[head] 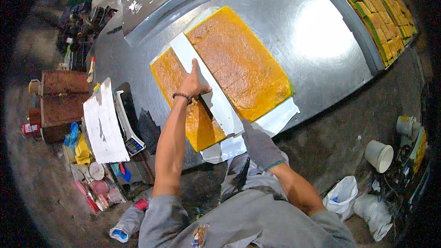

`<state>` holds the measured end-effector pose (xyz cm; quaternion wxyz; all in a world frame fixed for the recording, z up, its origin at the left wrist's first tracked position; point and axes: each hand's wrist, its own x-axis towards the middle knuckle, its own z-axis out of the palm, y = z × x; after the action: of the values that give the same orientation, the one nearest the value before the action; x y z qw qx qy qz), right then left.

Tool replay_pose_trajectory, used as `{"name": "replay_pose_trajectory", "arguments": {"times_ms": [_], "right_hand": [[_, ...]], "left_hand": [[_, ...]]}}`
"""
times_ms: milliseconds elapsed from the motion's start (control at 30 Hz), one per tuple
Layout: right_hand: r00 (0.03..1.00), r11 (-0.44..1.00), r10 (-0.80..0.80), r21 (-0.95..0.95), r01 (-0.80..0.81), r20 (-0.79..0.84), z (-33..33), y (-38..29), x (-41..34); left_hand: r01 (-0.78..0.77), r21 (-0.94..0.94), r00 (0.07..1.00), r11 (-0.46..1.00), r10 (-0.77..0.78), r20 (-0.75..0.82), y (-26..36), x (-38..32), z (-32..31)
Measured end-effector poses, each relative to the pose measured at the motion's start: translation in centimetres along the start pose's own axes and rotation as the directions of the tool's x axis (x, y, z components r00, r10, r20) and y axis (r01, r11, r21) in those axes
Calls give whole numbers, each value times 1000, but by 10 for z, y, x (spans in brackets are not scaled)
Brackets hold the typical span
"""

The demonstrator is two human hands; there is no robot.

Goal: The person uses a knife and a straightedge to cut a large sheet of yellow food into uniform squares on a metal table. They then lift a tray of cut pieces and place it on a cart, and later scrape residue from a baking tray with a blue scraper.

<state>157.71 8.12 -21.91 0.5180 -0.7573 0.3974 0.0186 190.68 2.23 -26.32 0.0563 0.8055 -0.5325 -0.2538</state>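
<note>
A large flat orange-yellow slab (pixel 237 62) with a glossy top lies on white sheeting (pixel 279 117) on a metal table. Across it runs a long white straight strip (pixel 210 82), with more of the slab showing on its left side. My left hand (pixel 193 84), bare and with a beaded bracelet, presses on the strip, fingers spread. At the strip's near end is my right hand (pixel 260 146) in a grey knitted glove, fingers closed toward the slab's edge. Whether it holds a tool cannot be seen.
A metal tray of cut yellow-green pieces (pixel 386 24) stands at the right end of the metal table (pixel 320 82). Plastic sheeting (pixel 172 3) lies at the back. Left are a digital scale (pixel 132 144), a white board (pixel 105 127) and a brush (pixel 91 70). Buckets (pixel 379 156) stand right.
</note>
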Motion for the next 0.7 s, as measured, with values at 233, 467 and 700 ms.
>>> {"name": "replay_pose_trajectory", "arguments": {"times_ms": [233, 467, 700], "right_hand": [[996, 997, -74, -31, 73, -41, 10, 10, 5], [990, 986, -125, -115, 117, -65, 20, 27, 6], [1000, 997, 16, -70, -17, -9, 6, 26, -52]], "left_hand": [[-4, 55, 999, 998, 6, -39, -17, 8, 9], [53, 24, 998, 998, -54, 40, 5, 4, -1], [53, 11, 997, 999, -54, 47, 6, 10, -4]]}}
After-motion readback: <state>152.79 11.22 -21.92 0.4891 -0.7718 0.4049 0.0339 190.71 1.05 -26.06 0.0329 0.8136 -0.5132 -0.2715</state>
